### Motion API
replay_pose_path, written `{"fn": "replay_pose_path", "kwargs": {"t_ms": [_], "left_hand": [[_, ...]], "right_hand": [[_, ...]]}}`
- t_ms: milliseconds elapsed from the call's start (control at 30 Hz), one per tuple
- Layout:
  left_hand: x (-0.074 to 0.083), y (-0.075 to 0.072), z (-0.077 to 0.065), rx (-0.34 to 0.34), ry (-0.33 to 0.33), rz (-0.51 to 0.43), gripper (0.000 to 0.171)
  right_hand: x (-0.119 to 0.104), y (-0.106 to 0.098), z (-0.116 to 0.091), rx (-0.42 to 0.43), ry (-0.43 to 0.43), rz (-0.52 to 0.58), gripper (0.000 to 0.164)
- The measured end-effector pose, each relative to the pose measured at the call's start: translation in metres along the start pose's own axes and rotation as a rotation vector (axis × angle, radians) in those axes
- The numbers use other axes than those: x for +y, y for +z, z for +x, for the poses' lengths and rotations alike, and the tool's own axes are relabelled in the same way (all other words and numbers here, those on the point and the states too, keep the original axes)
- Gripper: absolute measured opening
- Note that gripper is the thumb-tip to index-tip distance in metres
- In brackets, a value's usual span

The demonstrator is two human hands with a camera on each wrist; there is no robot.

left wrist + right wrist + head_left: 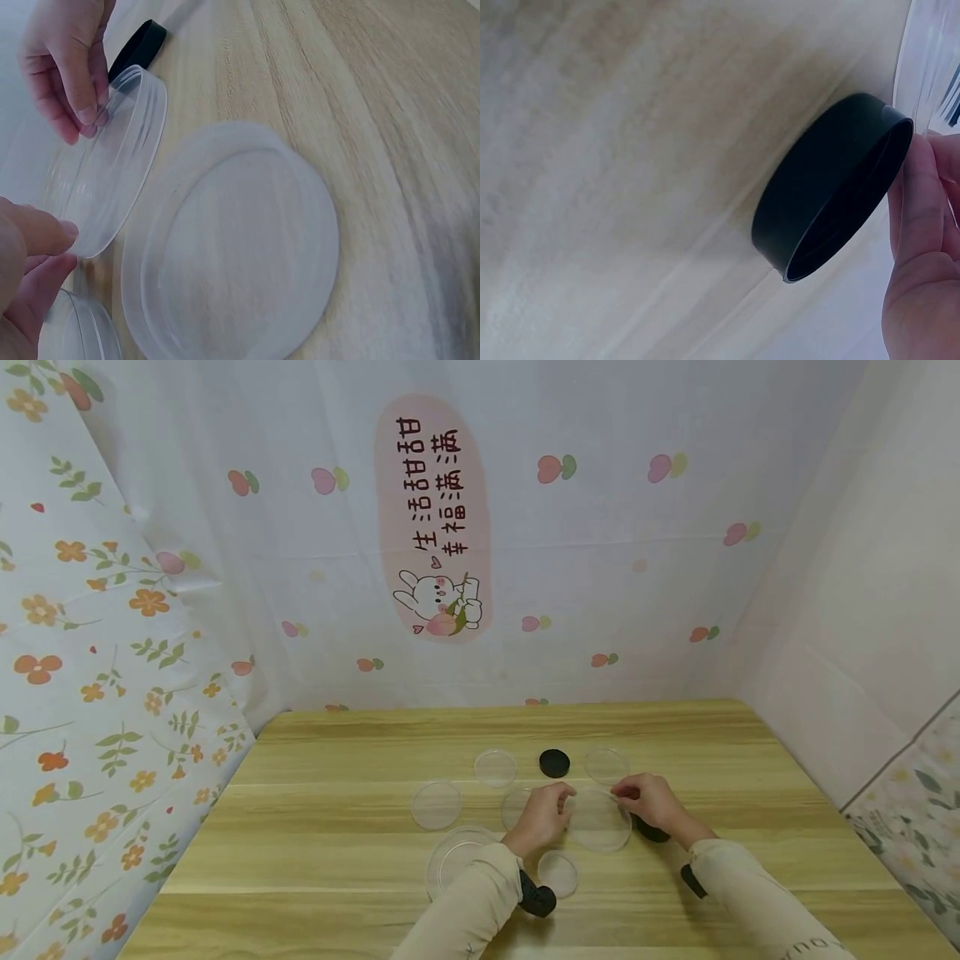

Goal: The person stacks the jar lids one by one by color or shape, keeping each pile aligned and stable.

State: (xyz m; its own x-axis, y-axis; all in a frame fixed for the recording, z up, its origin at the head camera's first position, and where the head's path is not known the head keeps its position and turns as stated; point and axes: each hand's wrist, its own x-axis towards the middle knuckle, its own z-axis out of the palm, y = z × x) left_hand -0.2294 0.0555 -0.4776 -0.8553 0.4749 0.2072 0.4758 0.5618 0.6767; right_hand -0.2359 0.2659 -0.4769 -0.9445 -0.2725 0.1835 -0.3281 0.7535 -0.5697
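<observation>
A large clear plastic round lid (600, 827) lies between my two hands, its ridged rim showing in the left wrist view (146, 142). My left hand (546, 817) pinches its left edge between thumb and fingers. At the opposite edge, my right hand (654, 797) pinches the rim. Beside the right hand is a black round lid (651, 832), its hollow side visible in the right wrist view (780, 202). A smaller clear lid (558, 873) lies close to my left wrist. Another clear lid (513, 810) is partly hidden behind the left hand.
Farther back on the wooden table (337, 860) lie a second black lid (554, 763) and two clear lids (495, 768). To the left are a clear lid (437, 804) and a larger clear one (438, 868), partly covered by my left sleeve. Printed cloth (600, 568) hangs behind the table.
</observation>
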Motion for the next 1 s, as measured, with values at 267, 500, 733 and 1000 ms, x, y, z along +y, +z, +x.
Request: {"fn": "replay_pose_path", "kwargs": {"t_ms": [267,500,733,1000], "left_hand": [[0.0027,-0.0001,0.0034,-0.02,-0.018,0.013,0.029],[0.0049,0.0002,0.0068,-0.029,-0.059,0.073,0.026],[0.005,0.0018,0.0089,0.011,-0.071,0.096,0.02],[0.0072,-0.0003,0.0094,0.011,-0.035,0.136,0.015]], "right_hand": [[0.0045,-0.0009,0.0036,-0.018,0.022,0.009,0.007],[0.0044,-0.0044,0.0037,-0.045,0.038,0.04,0.008],[0.0063,-0.0064,0.0036,-0.042,0.046,0.081,0.006],[0.0091,-0.007,0.0047,-0.051,0.064,0.095,0.007]]}}
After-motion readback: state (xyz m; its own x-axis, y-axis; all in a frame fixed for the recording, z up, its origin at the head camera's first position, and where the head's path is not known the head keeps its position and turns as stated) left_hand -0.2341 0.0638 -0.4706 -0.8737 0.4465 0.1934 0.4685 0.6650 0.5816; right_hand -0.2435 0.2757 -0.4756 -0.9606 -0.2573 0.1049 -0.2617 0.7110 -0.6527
